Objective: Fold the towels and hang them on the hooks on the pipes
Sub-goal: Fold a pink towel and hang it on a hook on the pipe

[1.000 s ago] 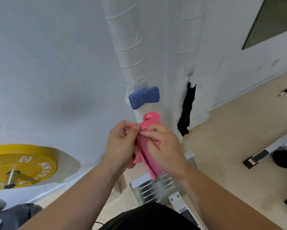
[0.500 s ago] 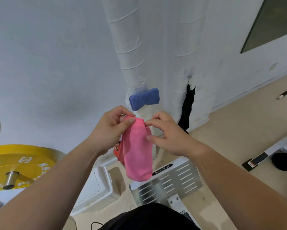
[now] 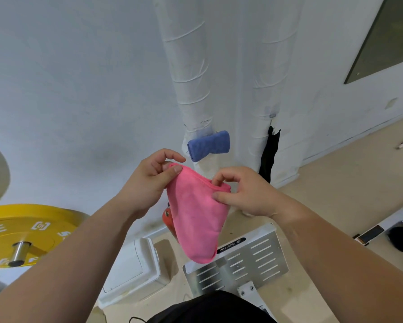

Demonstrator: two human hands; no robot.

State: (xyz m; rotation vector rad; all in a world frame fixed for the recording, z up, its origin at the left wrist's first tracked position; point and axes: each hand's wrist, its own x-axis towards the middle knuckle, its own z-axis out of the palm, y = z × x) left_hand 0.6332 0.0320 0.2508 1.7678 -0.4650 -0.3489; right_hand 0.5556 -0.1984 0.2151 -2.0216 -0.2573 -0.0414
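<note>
Pink towel [image 3: 195, 215] hangs folded between both hands in front of the white pipes [image 3: 191, 73], its top edge stretched from one hand to the other. The left hand [image 3: 149, 183] pinches the upper left corner between thumb and curled fingers; the right hand [image 3: 244, 194] pinches the upper right corner, thumb pressed on the near face and fingers curled over the hem. The cloth drops below the fingers above a slotted metal plate [image 3: 249, 259]. A folded blue towel [image 3: 208, 145] hangs on the left pipe just above the hands.
</note>
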